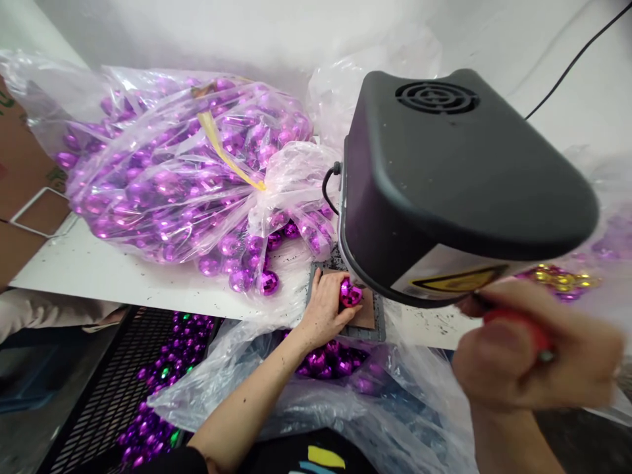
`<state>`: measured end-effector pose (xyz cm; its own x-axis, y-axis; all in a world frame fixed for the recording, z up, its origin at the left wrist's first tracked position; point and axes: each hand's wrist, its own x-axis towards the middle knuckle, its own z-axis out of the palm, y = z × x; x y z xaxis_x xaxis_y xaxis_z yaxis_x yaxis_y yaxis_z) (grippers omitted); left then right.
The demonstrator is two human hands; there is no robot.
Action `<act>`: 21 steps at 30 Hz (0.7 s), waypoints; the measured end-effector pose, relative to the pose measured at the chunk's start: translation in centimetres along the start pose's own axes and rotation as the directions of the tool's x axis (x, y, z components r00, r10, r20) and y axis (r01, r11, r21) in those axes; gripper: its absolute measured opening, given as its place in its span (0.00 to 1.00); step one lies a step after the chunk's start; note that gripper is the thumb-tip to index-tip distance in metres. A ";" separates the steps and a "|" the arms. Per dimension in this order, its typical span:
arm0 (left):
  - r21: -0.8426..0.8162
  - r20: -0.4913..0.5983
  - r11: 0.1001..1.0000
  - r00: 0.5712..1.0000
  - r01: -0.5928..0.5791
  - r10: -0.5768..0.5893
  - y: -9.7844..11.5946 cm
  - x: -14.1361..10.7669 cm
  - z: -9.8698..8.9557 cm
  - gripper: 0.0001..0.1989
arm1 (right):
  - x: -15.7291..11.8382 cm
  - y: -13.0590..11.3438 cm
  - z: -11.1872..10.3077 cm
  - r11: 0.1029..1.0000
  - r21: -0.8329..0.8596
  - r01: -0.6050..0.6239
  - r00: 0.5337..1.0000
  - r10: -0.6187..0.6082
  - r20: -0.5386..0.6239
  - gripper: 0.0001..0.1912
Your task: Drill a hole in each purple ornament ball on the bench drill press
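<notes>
From my remote station I find the shiny purple mirror-faceted ball [350, 293] just right of the centre of the frame, over a flat brown pad [364, 317] on a dark grey base plate [379, 329], close under the bulky black machine housing [469, 178]. My left hand [326, 304] has its grip closed on the ball from the left, thumb low and fingers behind, leaving the right side exposed. At the right of the frame, my right hand [538, 349] is blurred, but its grip looks wrapped around a red rounded handle [518, 328]. I judge the ball light and probably hollow, with a stiff, thin shell that could dent or crack under a hard squeeze. Its glossy skin should be slippery and apt to roll, though the facet edges may lend some bite. I would take it around its widest part, thumb opposite fingers, pressing gently and staying off the mirrored face turned to the housing. Loose dark flecks on the white bench [434, 326] suggest to me that the coating sheds or scuffs, so I would avoid sliding my fingertips across it.
</notes>
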<state>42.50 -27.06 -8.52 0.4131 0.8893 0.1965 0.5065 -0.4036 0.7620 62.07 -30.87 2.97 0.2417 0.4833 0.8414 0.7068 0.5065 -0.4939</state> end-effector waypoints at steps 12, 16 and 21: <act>0.131 0.155 0.991 0.987 0.026 -0.046 2.7 -8.9 -3.5 0.38 | 9.2 0.7 3.2 0.983 0.037 -0.181 0.980 0.177 0.094 0.20; 0.080 0.144 0.996 0.989 0.029 -0.040 1.4 -7.1 -5.3 0.38 | 9.2 0.9 3.5 0.983 0.039 -0.177 0.983 0.175 0.057 0.18; 0.308 -0.221 0.947 0.975 0.095 -0.026 -2.6 2.4 -6.8 0.19 | 9.1 1.0 3.8 0.979 0.064 -0.192 0.981 0.190 0.040 0.19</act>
<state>36.97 -22.40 -5.84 0.2224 0.9250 0.3080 0.7520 -0.3638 0.5497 62.45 -23.30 9.30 0.3451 0.5987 0.7228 0.6028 0.4489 -0.6597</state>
